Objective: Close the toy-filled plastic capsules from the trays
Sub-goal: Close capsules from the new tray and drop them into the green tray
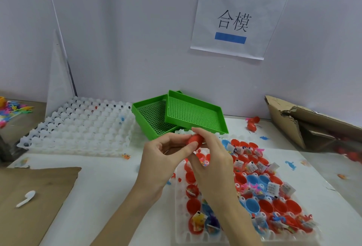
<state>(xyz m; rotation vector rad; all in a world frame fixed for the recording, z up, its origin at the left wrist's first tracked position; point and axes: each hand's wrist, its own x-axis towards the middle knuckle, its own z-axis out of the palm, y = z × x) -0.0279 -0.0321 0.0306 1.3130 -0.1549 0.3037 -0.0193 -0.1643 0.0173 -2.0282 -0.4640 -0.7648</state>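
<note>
Two hands meet in the middle, above the white surface [109, 177]. The left hand [164, 159] and the right hand [213, 159] both hold one red capsule [195, 140]. The left grip pinches it with thumb and curled fingers from the left. The right grip wraps over it from the right, fingers curled on top. The capsule is up in the air, just past the far end of the near tray [181, 232].

That clear tray lies under the right arm. It is full of open red capsule halves [280, 206] and blue capsule halves [311, 205], many with little toys and paper slips inside.

Another clear tray [78, 128] lies to the far left, near the wall. Two green mesh trays [195, 112] sit behind the hands, one resting crooked on the other. A torn cardboard box [305, 122] lies at the far right. A small white spoon [26, 198] rests on brown cardboard [39, 187] at the near left. A paper sign [235, 20] hangs on the wall.
</note>
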